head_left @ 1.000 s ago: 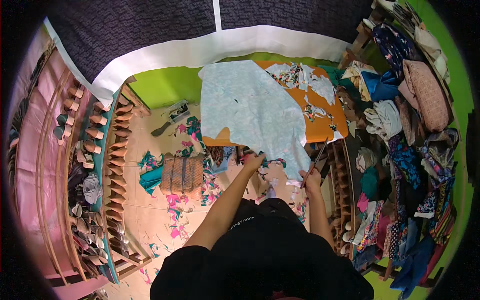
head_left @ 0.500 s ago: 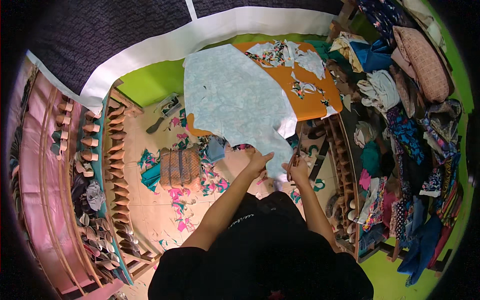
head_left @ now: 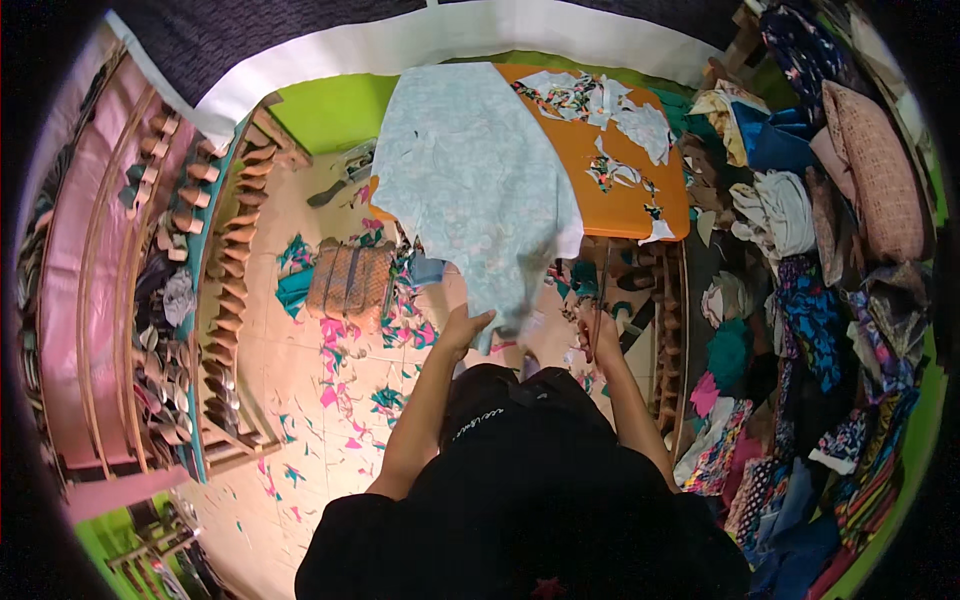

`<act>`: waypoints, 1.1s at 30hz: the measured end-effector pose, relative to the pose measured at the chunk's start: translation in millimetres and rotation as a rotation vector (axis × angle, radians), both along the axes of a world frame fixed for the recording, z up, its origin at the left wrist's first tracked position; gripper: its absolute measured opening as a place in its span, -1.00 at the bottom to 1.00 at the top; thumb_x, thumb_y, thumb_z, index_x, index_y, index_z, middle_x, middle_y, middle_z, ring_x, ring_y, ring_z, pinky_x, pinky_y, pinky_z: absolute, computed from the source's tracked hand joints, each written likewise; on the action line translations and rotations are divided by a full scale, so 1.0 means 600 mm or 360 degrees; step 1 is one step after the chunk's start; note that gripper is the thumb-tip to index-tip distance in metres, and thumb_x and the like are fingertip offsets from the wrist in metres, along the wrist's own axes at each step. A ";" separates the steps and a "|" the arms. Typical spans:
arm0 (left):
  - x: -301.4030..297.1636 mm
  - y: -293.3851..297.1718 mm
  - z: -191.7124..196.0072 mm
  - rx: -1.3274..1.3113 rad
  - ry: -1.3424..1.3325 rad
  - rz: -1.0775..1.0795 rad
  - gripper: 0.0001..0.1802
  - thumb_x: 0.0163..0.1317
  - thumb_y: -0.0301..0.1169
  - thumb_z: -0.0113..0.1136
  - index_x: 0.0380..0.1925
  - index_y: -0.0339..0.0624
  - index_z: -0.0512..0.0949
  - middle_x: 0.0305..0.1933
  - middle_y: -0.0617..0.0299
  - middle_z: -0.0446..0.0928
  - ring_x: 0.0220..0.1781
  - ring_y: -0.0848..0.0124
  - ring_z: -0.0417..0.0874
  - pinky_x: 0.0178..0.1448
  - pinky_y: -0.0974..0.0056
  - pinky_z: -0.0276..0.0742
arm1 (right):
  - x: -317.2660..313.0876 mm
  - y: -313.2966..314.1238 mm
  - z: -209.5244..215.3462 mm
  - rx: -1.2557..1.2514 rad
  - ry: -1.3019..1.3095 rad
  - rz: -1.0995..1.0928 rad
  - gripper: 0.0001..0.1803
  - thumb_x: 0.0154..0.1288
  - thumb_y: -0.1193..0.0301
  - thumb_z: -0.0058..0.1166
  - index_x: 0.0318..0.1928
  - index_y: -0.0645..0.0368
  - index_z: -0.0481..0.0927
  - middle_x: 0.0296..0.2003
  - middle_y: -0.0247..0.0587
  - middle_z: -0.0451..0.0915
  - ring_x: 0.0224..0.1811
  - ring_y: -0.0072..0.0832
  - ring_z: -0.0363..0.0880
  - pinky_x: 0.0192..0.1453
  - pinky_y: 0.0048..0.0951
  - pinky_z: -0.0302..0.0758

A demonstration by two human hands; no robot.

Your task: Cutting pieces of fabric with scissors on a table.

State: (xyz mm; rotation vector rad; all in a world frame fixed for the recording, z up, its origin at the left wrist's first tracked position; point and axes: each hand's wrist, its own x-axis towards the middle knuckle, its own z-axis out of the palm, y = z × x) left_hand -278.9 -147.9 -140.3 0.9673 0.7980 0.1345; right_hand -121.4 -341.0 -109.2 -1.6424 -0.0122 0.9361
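Observation:
A large pale blue patterned cloth (head_left: 470,180) lies over the left half of an orange table (head_left: 625,205) and hangs off its near edge. My left hand (head_left: 463,327) grips the hanging lower corner of this cloth. My right hand (head_left: 598,342), just right of that corner, holds a long thin dark tool (head_left: 601,285) that points up toward the table edge; it looks like scissors, but I cannot be sure. Cut cloth scraps (head_left: 600,100) lie on the bare part of the table.
Colourful scraps (head_left: 345,375) litter the tiled floor beside a woven brown bag (head_left: 350,280). Folded and heaped cloths (head_left: 800,260) fill the right side. Wooden racks with small items (head_left: 225,250) stand along the left. A green wall (head_left: 325,105) is behind the table.
The cloth's hanging corner has come lower and closer to me with my left hand on it. My right hand has stayed beside it with the tool. The view has tilted slightly.

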 end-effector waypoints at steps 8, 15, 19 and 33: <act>-0.014 -0.031 0.006 -0.0039 0.0083 -0.0032 -0.71 0.06 -0.46 0.00 -0.18 -0.31 0.33 -0.33 0.23 0.43 -0.37 0.48 0.43 -0.32 0.40 0.37 | 0.016 -0.045 0.051 -0.0228 0.0199 0.0769 -0.69 0.11 0.17 -0.07 -0.48 0.19 0.34 -0.68 -0.36 0.31 -0.77 -0.67 0.25 -0.77 -0.63 0.17; -0.007 -0.013 -0.005 -0.0168 -0.0017 0.0071 -0.70 0.10 -0.49 -0.11 -0.13 -0.32 0.27 -0.28 0.19 0.42 -0.34 0.42 0.44 -0.20 0.34 0.39 | 0.018 -0.063 0.089 -0.0371 0.0293 0.1479 -0.53 0.11 -0.02 -0.19 -0.43 0.19 0.40 -0.66 -0.35 0.39 -0.72 -0.64 0.31 -0.74 -0.61 0.21; 0.000 -0.005 0.029 -0.0063 0.0253 -0.0069 -0.74 0.10 -0.51 -0.13 -0.16 -0.25 0.30 -0.35 0.22 0.40 -0.40 0.45 0.43 -0.37 0.33 0.38 | 0.012 -0.059 0.131 -0.0333 0.0277 0.1623 -0.51 0.11 -0.02 -0.19 -0.39 0.21 0.43 -0.63 -0.33 0.43 -0.78 -0.66 0.26 -0.78 -0.64 0.17; 0.011 -0.014 0.073 0.0201 0.0061 -0.0046 -0.69 0.10 -0.49 -0.11 -0.12 -0.30 0.29 -0.22 0.17 0.42 -0.22 0.42 0.41 -0.15 0.32 0.33 | -0.048 -0.027 0.072 -0.0330 0.0144 0.1734 -0.51 0.08 -0.04 -0.15 -0.57 0.17 0.37 -0.72 -0.40 0.32 -0.75 -0.65 0.24 -0.70 -0.60 0.17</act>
